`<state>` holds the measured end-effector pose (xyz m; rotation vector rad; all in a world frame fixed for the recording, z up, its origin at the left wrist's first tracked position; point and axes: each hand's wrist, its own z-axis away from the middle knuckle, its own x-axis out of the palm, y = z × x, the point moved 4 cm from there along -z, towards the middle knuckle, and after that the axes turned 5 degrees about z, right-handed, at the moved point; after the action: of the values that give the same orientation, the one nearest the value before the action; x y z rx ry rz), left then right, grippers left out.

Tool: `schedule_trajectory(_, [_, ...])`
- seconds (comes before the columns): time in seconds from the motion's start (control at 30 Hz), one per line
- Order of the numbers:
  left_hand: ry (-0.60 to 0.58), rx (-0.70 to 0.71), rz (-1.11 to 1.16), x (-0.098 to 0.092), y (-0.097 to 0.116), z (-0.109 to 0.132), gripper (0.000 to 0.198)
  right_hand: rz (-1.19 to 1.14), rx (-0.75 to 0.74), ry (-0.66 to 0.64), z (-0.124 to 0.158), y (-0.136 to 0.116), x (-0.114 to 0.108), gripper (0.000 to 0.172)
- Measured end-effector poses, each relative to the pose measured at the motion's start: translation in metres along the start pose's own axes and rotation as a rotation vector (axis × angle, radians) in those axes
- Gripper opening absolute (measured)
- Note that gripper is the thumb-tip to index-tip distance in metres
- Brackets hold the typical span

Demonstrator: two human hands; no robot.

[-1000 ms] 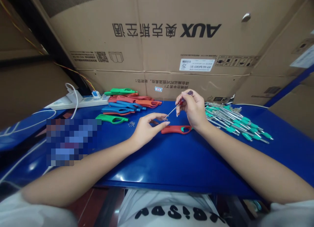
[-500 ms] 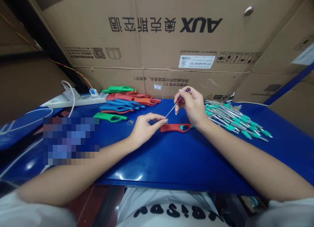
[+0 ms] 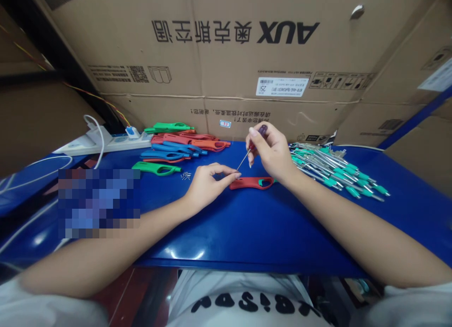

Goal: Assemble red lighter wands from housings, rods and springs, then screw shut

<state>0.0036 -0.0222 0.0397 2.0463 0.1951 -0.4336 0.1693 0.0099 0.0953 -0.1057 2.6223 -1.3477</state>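
My right hand (image 3: pixel 273 152) is wrapped around the dark red handle of a screwdriver (image 3: pixel 262 131), whose thin shaft slants down to the left. At its tip, the thumb and forefinger of my left hand (image 3: pixel 203 188) are pinched together; anything between them is too small to make out. Just below and right of those fingertips, a red lighter casing (image 3: pixel 243 183) with a green trigger lies flat on the blue table (image 3: pixel 215 232). Several small screws (image 3: pixel 185 176) are scattered left of my left hand.
Green, red and blue casings (image 3: pixel 190 143) are piled at the back left, with one green casing (image 3: pixel 158 169) in front. Metal rods with green ends (image 3: pixel 339 171) lie heaped at right. A white power strip (image 3: pixel 120 142) and a cardboard wall (image 3: pixel 212 63) stand behind.
The screwdriver handle has tipped slightly left, so the shaft stands a little steeper. Its tip stays at my left fingertips. The whole view has shifted slightly.
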Motion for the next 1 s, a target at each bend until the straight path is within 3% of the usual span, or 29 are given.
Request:
schedule_trajectory(0.23, [-0.136,0.031,-0.087,0.007,0.000,0.004,0.010,0.469,-0.247,-0.225,0.011,-0.022,0.014,0.014])
schedule_trajectory(0.43, [-0.140,0.154,-0.151,0.007,0.006,0.005,0.007,0.684,-0.416,-0.157,0.017,-0.027,0.013,0.036])
schedule_trajectory(0.6, [-0.165,0.183,-0.202,0.008,0.003,0.004,0.007,0.617,-0.314,-0.413,0.011,-0.029,0.010,0.047])
schedule_trajectory(0.67, [-0.166,0.175,-0.210,0.008,0.002,0.004,0.007,0.595,-0.275,-0.457,0.008,-0.031,0.007,0.049])
schedule_trajectory(0.93, [-0.157,0.164,-0.198,0.003,0.001,0.000,0.015,0.630,-0.301,-0.287,0.002,-0.035,-0.002,0.036])
schedule_trajectory(1.0, [-0.203,0.159,-0.230,0.004,-0.001,-0.001,0.031,0.635,-0.297,-0.267,0.001,-0.034,-0.002,0.036])
